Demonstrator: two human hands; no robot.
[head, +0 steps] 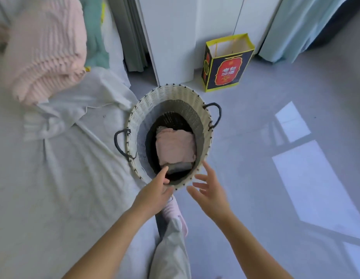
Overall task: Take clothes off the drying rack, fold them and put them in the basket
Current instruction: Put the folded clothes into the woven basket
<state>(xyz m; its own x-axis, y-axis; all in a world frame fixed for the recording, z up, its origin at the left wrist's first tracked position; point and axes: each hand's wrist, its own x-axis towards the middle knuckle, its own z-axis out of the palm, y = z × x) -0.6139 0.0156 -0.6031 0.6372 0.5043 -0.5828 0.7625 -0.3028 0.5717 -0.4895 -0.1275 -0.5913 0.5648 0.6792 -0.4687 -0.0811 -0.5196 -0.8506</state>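
A white woven basket [171, 93] with two dark handles stands on the floor beside the bed. Inside it lies a folded pink garment [175, 146] on top of a folded dark grey one [180, 168]. My left hand [155, 193] hovers over the basket's near rim, fingers apart, holding nothing. My right hand [210, 190] is just right of the rim, fingers spread and empty. A white garment [78, 109] lies crumpled on the bed. No drying rack is in view.
The bed [60, 188] with a pale sheet fills the left side, with a folded pink blanket [44, 49] and a teal cloth [95, 37] at its far end. A yellow and dark paper bag [227, 65] stands on the floor behind the basket. My leg and pink slipper [173, 210] are below.
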